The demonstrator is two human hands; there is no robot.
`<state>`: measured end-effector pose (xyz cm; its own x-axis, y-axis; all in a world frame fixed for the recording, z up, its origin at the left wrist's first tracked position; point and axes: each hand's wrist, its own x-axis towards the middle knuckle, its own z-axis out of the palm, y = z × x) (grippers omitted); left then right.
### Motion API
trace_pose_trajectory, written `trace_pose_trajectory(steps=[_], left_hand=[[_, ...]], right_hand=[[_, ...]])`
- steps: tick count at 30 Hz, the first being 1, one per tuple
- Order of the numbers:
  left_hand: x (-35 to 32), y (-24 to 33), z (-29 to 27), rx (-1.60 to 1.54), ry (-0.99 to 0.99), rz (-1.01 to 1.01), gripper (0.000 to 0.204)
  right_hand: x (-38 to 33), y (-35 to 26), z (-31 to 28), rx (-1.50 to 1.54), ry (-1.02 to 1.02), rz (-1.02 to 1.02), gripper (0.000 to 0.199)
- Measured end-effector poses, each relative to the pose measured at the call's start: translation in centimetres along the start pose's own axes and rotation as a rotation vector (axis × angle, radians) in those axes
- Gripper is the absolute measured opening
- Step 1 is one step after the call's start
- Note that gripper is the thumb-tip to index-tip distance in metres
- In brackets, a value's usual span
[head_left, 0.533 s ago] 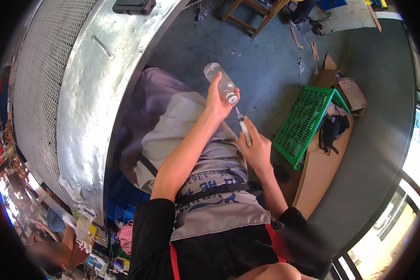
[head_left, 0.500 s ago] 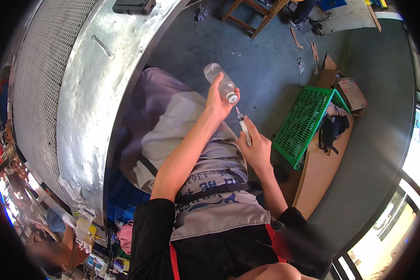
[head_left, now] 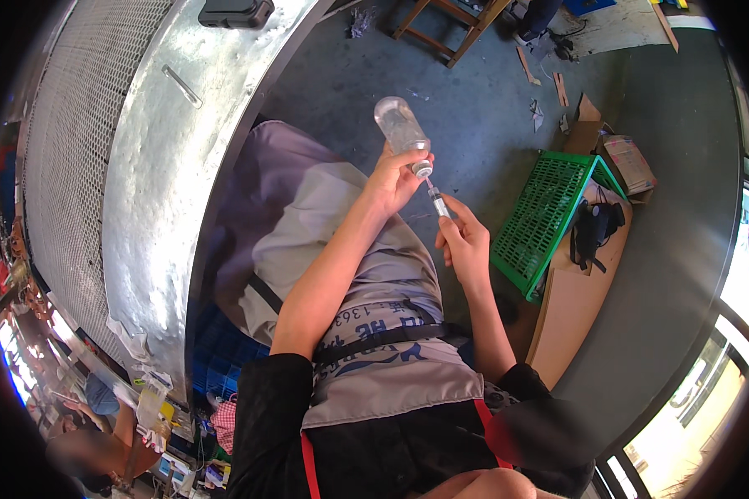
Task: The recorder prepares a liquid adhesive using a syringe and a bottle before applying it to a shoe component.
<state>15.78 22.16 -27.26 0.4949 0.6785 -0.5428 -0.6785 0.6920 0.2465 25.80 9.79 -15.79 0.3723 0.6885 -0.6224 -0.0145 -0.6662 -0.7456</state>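
A clear glass vial [head_left: 401,123] is tilted upside down in front of my lap, its capped neck pointing down and to the right. My left hand [head_left: 394,179] is closed around the vial near its neck. Just below the cap, a syringe [head_left: 439,202] points up with its needle at the stopper; whether the tip is inside I cannot tell. My right hand [head_left: 466,241] grips the syringe barrel between thumb and fingers. The plunger end is hidden by that hand.
A metal-topped bench [head_left: 158,158] with a small metal tool [head_left: 181,86] and a black case [head_left: 236,12] runs along the left. To the right stand a green plastic crate [head_left: 531,218], cardboard [head_left: 576,320] and a black strapped object [head_left: 592,233]. Another person [head_left: 108,441] is at lower left.
My left hand has shifted its grip closer to the vial's neck, and the vial stands more exposed. My right hand has brought the syringe up so the needle meets the cap.
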Motion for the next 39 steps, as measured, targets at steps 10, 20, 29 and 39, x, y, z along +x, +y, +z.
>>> trace_pose_trajectory(steps=[10, 20, 29, 39], left_hand=[[0.6, -0.1, -1.2, -0.097, 0.025, -0.165, 0.045], [-0.9, 1.1, 1.0, -0.248, -0.165, -0.285, 0.054], [-0.8, 1.1, 1.2, -0.258, -0.126, -0.236, 0.055], [-1.6, 0.6, 1.9, -0.387, -0.289, -0.381, 0.049]], right_hand=[[0.7, 1.3, 1.2, -0.324, 0.089, -0.302, 0.040], [0.9, 0.5, 2.9, -0.351, 0.159, -0.513, 0.043], [0.8, -0.6, 2.5, -0.380, 0.156, -0.468, 0.043], [-0.1, -0.7, 1.9, -0.361, 0.167, -0.521, 0.045]])
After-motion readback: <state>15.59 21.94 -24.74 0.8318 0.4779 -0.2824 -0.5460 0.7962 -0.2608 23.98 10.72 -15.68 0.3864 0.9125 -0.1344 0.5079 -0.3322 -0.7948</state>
